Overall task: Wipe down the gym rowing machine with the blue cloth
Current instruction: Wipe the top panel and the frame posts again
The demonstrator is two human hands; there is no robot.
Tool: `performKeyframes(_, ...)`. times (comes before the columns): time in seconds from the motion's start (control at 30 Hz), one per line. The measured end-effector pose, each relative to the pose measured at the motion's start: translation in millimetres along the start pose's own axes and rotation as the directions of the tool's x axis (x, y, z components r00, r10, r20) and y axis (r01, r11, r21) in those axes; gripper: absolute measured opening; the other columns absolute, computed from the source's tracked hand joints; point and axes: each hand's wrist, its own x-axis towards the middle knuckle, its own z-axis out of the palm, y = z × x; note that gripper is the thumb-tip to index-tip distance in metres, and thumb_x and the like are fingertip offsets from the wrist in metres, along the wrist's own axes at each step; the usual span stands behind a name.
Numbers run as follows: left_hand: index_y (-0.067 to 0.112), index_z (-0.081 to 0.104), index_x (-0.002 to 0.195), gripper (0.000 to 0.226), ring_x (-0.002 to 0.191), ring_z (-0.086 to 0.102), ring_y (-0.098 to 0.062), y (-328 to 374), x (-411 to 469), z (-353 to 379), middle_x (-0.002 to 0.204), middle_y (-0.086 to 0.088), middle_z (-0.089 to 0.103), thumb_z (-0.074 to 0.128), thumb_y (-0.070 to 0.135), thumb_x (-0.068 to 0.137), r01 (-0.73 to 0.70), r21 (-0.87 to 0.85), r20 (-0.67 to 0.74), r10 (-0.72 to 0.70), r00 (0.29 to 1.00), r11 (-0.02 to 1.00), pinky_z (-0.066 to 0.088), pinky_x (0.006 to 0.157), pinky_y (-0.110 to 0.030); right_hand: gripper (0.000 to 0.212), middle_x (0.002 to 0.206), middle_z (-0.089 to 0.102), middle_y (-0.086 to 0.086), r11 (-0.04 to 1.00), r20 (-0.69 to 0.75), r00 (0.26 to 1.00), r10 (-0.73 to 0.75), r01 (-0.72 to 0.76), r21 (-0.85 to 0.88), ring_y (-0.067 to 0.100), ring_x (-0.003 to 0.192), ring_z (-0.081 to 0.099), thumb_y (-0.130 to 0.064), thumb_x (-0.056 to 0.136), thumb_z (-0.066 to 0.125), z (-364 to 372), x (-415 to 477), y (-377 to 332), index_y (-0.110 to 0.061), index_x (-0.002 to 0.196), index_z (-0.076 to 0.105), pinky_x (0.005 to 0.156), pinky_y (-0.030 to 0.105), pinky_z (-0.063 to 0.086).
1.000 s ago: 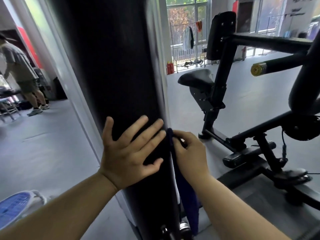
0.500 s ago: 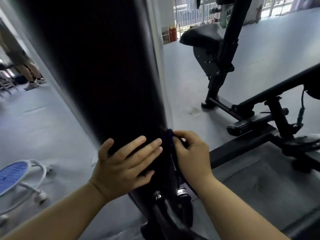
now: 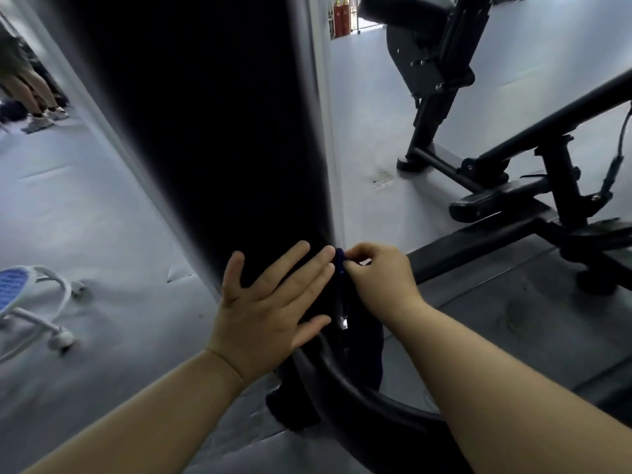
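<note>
Cloth is pinched at its top by the right hand, fingers curled, at the panel edge. Left hand is laid flat on panel, fingers straight.

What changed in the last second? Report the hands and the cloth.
Both hands slid down the black upright panel to its lower end, dragging the blue cloth along its right edge. The camera tipped down too. Unchanged: the left hand lies flat on the panel, fingers spread; the right hand pinches the cloth at that edge. Nothing let go.
</note>
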Motion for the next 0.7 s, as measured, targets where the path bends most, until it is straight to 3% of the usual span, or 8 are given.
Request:
performKeyframes(0.13,0.025,0.053,0.141,0.055,0.144,0.028,-0.013,25,-15,7,0.155,0.010,0.036,0.055,0.053,0.093,0.034,-0.012,0.136,-0.032,0.990,0.999,-0.007,0.119,-0.049,0.023,0.109,0.071,0.005,0.963,0.188,0.973,0.137,-0.087,-0.254,0.018,0.101,0.064,-0.014,0.095,0.058,10,4,23,-0.016,0.113,0.071,0.081,0.021,0.043)
performKeyframes(0.2,0.025,0.057,0.138,0.051,0.144,0.028,-0.013,27,-15,6,0.154,0.010,0.038,0.053,0.052,0.095,0.053,-0.044,0.149,-0.046,0.988,0.998,-0.007,0.119,-0.049,0.028,0.117,0.070,0.005,0.931,0.314,0.926,0.209,-0.090,-0.354,0.019,0.108,0.064,-0.017,0.094,0.061,14,5,33,-0.017,0.121,0.069,0.089,0.025,0.048)
performKeyframes(0.27,0.025,0.060,0.134,0.050,0.143,0.030,-0.012,25,-11,2,0.151,0.008,0.043,0.050,0.054,0.095,0.070,-0.132,0.130,-0.052,0.990,0.989,-0.007,0.120,-0.046,0.030,0.113,0.072,0.003,0.933,0.366,0.891,0.270,-0.147,-0.330,0.020,0.106,0.066,-0.018,0.091,0.064,17,7,41,-0.021,0.119,0.071,0.095,0.033,0.052)
performKeyframes(0.37,0.024,0.060,0.131,0.048,0.139,0.037,-0.011,24,3,-2,0.144,0.007,0.052,0.050,0.053,0.094,0.088,-0.240,0.072,-0.072,0.995,0.967,-0.004,0.121,-0.043,0.030,0.107,0.074,0.002,0.954,0.313,0.912,0.265,-0.202,-0.221,0.018,0.100,0.068,-0.012,0.088,0.062,16,13,49,-0.023,0.113,0.075,0.090,0.032,0.055)
performKeyframes(0.5,0.024,0.063,0.129,0.046,0.138,0.040,-0.011,29,13,5,0.139,0.006,0.058,0.051,0.052,0.095,-0.002,-0.128,0.090,0.013,0.996,0.992,0.000,0.121,-0.044,0.025,0.098,0.073,-0.002,0.960,0.436,0.866,0.247,-0.158,-0.229,0.011,0.085,0.067,-0.012,0.093,0.061,6,21,58,-0.020,0.113,0.074,0.071,0.018,0.054)
performKeyframes(0.6,0.024,0.069,0.123,0.039,0.135,0.042,-0.008,34,11,13,0.133,0.008,0.063,0.053,0.047,0.094,0.001,-0.106,0.076,0.007,0.997,0.994,0.003,0.120,-0.041,0.026,0.108,0.073,0.005,0.940,0.538,0.800,0.264,-0.088,-0.330,0.015,0.097,0.067,-0.010,0.095,0.060,9,28,70,-0.015,0.118,0.071,0.090,0.028,0.054)
performKeyframes(0.7,0.024,0.072,0.115,0.035,0.131,0.045,-0.008,35,11,17,0.126,0.010,0.066,0.055,0.045,0.094,0.013,-0.100,0.033,-0.010,0.999,0.995,0.002,0.121,-0.039,0.021,0.105,0.071,0.010,0.901,0.579,0.768,0.274,0.005,-0.434,0.021,0.097,0.064,-0.014,0.099,0.055,17,33,76,-0.006,0.111,0.071,0.088,0.032,0.048)
